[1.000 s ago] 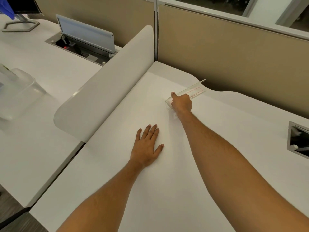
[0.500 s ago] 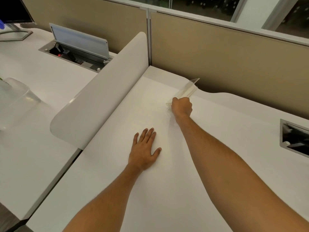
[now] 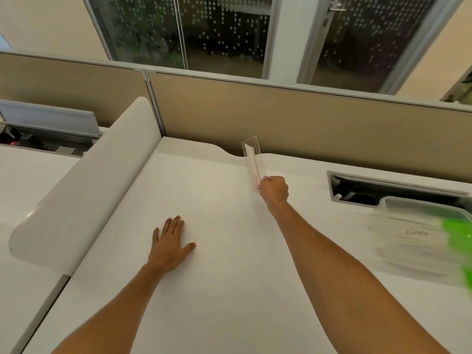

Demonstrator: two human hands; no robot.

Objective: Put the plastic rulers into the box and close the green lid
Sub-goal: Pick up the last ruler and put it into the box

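While your right hand (image 3: 273,188) grips one clear ruler (image 3: 252,163) lifted off the desk (image 3: 229,290), well left of the box (image 3: 419,231), nothing looks packed; your left hand (image 3: 169,245) rests flat, empty, and the lid isn't closed.

The box (image 3: 419,233) at three o'clock is smeared by motion blur; its walls show as doubled ghost outlines, and the handwritten word on its side cannot be read. Its green lid (image 3: 459,249) is a blurred streak cut off by the right edge, so whether it sits on the box or beside it cannot be told. The lower end of the clear ruler (image 3: 252,162), at one o'clock, is hidden inside the right hand (image 3: 273,188), whose fingertips are curled out of sight. Small red print on the ruler is too tiny to read. Both forearms run off the bottom edge.
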